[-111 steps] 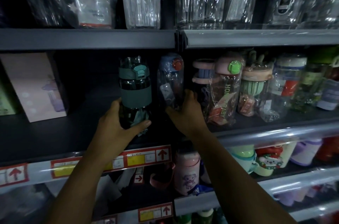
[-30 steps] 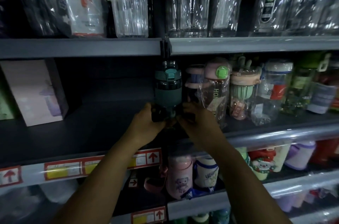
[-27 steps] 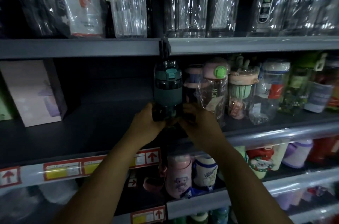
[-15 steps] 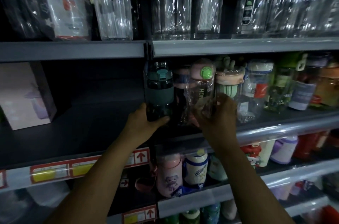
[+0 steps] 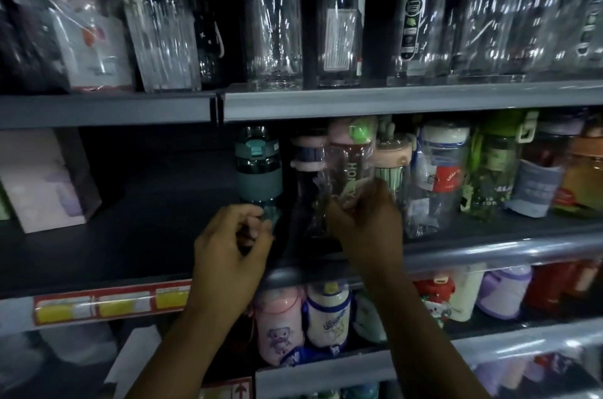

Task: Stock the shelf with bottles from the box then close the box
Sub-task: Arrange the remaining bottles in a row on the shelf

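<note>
Two hands, right hand [image 5: 365, 229] gripping pink bottle [image 5: 348, 163], left hand [image 5: 228, 248] curled loose

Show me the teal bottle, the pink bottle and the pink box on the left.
teal bottle [image 5: 259, 184], head view, on its green sleeve.
pink bottle [image 5: 347, 168], head view, on its lettered body.
pink box [image 5: 39, 180], head view, on its front face.

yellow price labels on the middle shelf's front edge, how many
3 yellow labels in the red-edged strip: left end, middle, right end beside the left forearm, which may hide more.
</note>
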Demonstrator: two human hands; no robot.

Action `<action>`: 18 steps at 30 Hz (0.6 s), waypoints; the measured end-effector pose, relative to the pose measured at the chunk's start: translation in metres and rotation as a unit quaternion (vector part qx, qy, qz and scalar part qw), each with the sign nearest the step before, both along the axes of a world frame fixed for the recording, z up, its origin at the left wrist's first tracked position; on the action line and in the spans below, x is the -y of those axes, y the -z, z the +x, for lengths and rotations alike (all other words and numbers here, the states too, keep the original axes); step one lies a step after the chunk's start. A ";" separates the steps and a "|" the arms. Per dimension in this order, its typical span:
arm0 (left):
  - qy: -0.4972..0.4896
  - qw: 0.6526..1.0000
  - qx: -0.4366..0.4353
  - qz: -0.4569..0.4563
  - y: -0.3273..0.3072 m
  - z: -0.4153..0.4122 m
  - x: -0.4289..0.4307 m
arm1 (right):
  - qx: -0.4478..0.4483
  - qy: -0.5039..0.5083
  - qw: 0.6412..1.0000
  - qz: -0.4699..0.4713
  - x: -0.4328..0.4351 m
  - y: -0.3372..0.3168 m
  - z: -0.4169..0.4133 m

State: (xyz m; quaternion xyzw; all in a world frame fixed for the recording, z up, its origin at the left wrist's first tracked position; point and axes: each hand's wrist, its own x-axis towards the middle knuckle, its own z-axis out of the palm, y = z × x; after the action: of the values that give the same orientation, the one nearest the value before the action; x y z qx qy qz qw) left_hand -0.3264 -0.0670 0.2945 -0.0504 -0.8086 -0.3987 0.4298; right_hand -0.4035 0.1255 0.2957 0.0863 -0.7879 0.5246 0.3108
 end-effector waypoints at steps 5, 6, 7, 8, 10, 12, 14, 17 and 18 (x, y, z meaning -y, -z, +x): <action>0.053 0.998 0.039 -0.021 0.003 -0.008 -0.042 | 0.019 -0.094 0.994 -0.052 -0.038 -0.013 0.039; 0.056 0.996 0.065 -0.032 0.003 -0.013 -0.050 | 0.021 -0.108 0.993 -0.053 -0.046 -0.012 0.046; 0.060 0.993 0.092 -0.037 0.001 -0.019 -0.059 | 0.023 -0.118 0.991 -0.052 -0.053 -0.011 0.054; 0.061 0.991 0.116 -0.040 0.000 -0.030 -0.066 | 0.028 -0.123 0.990 -0.055 -0.058 -0.009 0.059; 0.051 0.985 0.160 -0.037 -0.002 -0.058 -0.079 | 0.045 -0.121 0.989 -0.075 -0.066 -0.005 0.064; 0.045 0.978 0.205 0.002 -0.006 -0.087 -0.088 | 0.061 -0.110 0.988 -0.085 -0.073 -0.001 0.062; 0.033 0.969 0.236 0.066 -0.010 -0.113 -0.094 | 0.064 -0.112 0.988 -0.083 -0.081 0.002 0.057; -0.005 0.955 0.249 0.159 -0.020 -0.135 -0.103 | 0.077 -0.152 0.982 -0.082 -0.088 0.005 0.056; -0.013 0.950 0.255 0.182 -0.022 -0.139 -0.104 | 0.078 -0.169 0.978 -0.090 -0.089 0.005 0.057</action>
State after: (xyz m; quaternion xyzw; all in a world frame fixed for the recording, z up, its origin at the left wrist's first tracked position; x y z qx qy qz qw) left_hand -0.4658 0.0375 0.3167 0.1422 -0.8055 -0.5332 0.2161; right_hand -0.3462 0.2148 0.2907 0.1493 -0.7332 0.6434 0.1618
